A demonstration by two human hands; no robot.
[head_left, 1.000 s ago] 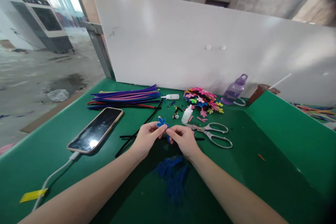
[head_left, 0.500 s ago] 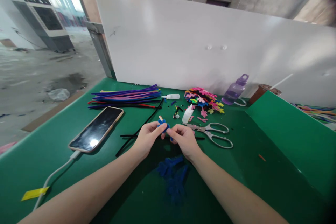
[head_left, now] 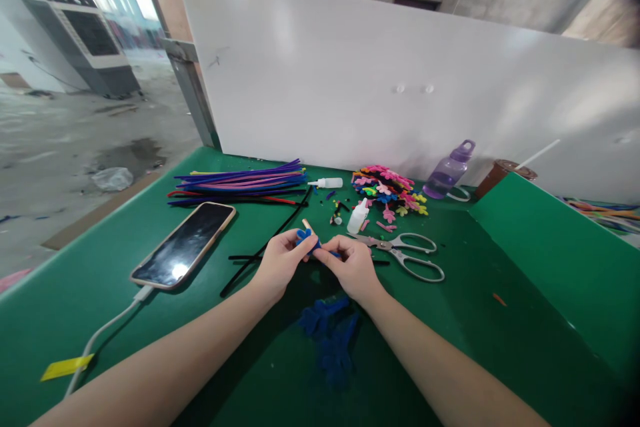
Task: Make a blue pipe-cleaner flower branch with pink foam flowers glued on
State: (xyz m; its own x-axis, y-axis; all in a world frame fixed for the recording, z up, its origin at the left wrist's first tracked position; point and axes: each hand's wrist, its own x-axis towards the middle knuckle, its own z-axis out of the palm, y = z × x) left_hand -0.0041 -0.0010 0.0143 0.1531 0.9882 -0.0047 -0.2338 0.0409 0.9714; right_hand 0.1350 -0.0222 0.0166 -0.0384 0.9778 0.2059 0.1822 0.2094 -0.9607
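A green tabletop spreads under my forearms, backed by a white board. Between my hands, above the table, is a small blue fuzzy piece. My left hand pinches its looped part between thumb and fingers; my right hand closes on the other part, just beside. I judge that I am bending or twisting it into shape. Any further turn calls for a steady left pinch and small pressure from the right fingertips.

Half a second ago the free end pointed down below my right thumb; now it lies more sideways along my right fingers, and the loops are tipped differently. A tan tip stands above them, finger or something else, I cannot tell.

Other blue pieces lie nearer me, black stems cross by my left hand, and scissors lie open beyond my right.
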